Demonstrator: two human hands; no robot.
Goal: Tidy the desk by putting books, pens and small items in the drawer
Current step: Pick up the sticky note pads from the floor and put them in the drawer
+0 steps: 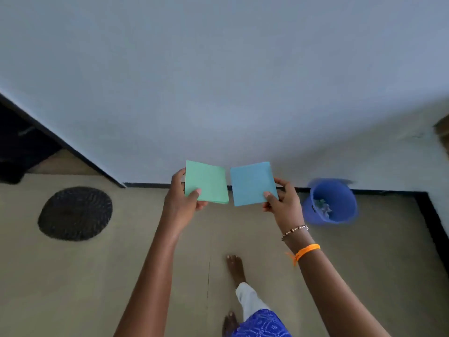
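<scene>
Bare tan floor (121,276) below a pale wall.
Left hand (181,198) gripped a green pad (206,182) in closed fingers; right hand (283,203) pinched a blue pad (252,183).

Layout, head view: two pads held side by side above the floor, wall behind.

I noted the left hand (183,198) held one paper pad (206,182) and the right hand (283,199) held a second pad (252,183) just to its right, edges near but apart. A bucket (330,201) with scraps in it stood on the floor (121,263) to the right, against the wall (218,81). A round mat (75,213) lay on the floor well to the left. A bare foot (235,268) stood below and between the arms, a second foot (229,323) nearer me.
</scene>
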